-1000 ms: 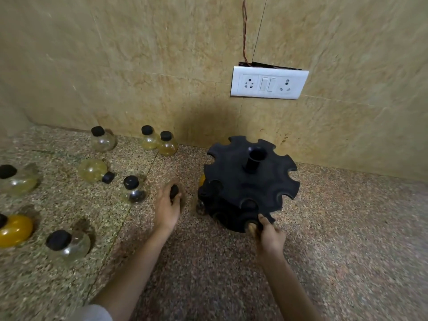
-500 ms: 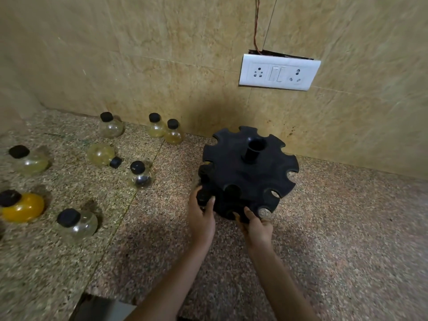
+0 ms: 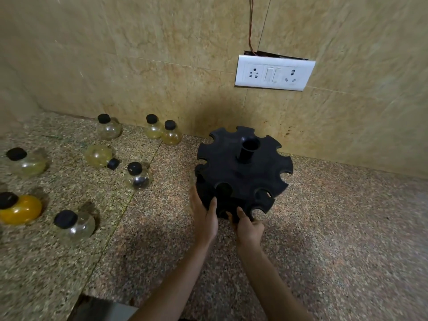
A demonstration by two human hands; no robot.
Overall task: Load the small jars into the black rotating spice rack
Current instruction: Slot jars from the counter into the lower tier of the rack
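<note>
The black rotating spice rack (image 3: 243, 172) stands on the speckled counter near the wall, its notched top tier showing no jars. My left hand (image 3: 205, 216) presses against the rack's lower front-left side, thumb up. Beside it, my right hand (image 3: 249, 225) has its fingertips on the lower tier's front edge. No jar shows in either hand. Several small round jars with black caps sit to the left: a clear one (image 3: 139, 177) nearest the rack, one on its side (image 3: 98, 156), a yellow-filled one (image 3: 19, 209), and a clear one (image 3: 74, 224) in front.
Three more jars (image 3: 108, 129) (image 3: 152, 129) (image 3: 171, 135) stand along the tiled wall, another (image 3: 25, 163) at far left. A white socket plate (image 3: 274, 72) hangs on the wall above the rack. A dark object (image 3: 104, 309) pokes in at the bottom edge.
My left hand brought a black-capped jar from the counter to the rack's lower front; the jar is now out of sight. My right hand slid left along the lower tier.
</note>
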